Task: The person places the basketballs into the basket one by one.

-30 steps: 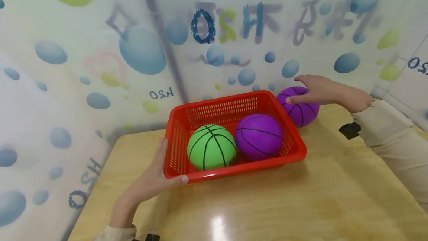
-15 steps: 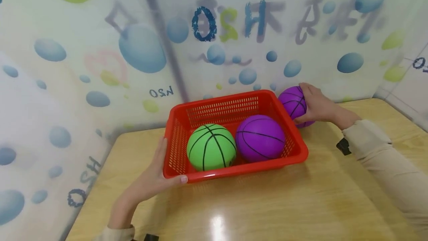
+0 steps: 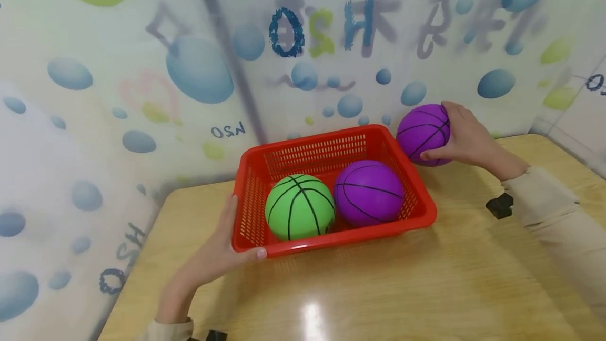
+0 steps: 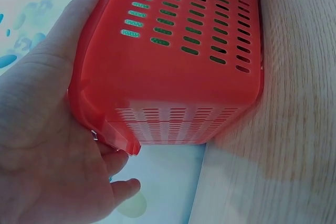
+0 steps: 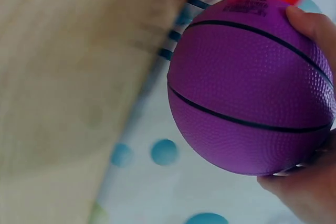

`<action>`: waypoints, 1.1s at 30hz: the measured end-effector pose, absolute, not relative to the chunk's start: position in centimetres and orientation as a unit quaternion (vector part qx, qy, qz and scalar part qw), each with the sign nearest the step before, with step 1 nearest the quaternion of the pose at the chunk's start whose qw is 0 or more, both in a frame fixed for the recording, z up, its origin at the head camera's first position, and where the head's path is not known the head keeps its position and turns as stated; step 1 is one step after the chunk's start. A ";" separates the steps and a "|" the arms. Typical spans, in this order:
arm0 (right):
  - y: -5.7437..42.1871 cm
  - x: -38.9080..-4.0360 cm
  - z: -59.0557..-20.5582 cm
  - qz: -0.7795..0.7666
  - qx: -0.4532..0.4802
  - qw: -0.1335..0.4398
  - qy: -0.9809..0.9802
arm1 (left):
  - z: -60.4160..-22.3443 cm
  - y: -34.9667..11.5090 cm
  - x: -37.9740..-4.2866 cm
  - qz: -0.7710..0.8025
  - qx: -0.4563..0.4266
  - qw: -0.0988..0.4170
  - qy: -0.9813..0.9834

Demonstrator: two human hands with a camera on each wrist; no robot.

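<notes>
A red plastic basket (image 3: pixel 341 238) with slotted walls stands on the table, tilted slightly in the head view. Inside it sit a green mini basketball (image 3: pixel 300 208) on the left and a purple mini basketball (image 3: pixel 369 193) on the right. My left hand (image 3: pixel 210 254) grips the basket's near left corner, the thumb along the rim (image 4: pixel 86 30) and the other fingers partly hidden. Beyond the basket's right end, my right hand (image 3: pixel 471 136) holds a second purple basketball (image 3: pixel 420 130) between thumb and fingers. That ball (image 5: pixel 247 87) appears raised off the table in the right wrist view.
The light wooden table (image 3: pixel 379 288) extends in front of the basket and to its right. Close behind stands a pale wall (image 3: pixel 303 104) printed with blue and green bubbles and lettering. Another wall section (image 3: pixel 42 172) runs along the left side.
My right hand has come down onto the second purple basketball, taken hold of it and raised it slightly. My left hand and the basket have stayed put.
</notes>
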State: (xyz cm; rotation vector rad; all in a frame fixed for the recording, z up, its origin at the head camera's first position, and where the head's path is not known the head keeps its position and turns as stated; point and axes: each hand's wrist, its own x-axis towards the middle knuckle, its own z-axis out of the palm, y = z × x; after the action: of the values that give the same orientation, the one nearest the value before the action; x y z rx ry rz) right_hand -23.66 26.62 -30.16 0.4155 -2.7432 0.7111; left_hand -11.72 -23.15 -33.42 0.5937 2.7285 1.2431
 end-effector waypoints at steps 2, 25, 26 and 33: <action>26.8 -23.6 -29.0 0.257 0.149 0.164 -0.941 | -33.1 -23.1 -11.8 0.409 0.197 0.044 0.890; 14.2 -24.7 -21.1 0.243 0.286 0.095 -0.922 | -32.6 -23.2 -11.5 0.400 0.201 0.063 0.892; 13.5 -25.0 -21.2 0.235 0.293 0.090 -0.922 | -32.7 -23.2 -11.5 0.399 0.200 0.064 0.892; 9.5 -25.7 -23.6 0.170 0.360 0.036 -0.917 | -32.7 -23.1 -11.2 0.402 0.193 0.067 0.892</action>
State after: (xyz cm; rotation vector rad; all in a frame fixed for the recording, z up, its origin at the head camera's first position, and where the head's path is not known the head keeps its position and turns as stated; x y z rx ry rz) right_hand -25.71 9.51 -23.62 1.1057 -2.8148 0.5205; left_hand -11.21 -23.11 -32.66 0.5819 2.6894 1.2123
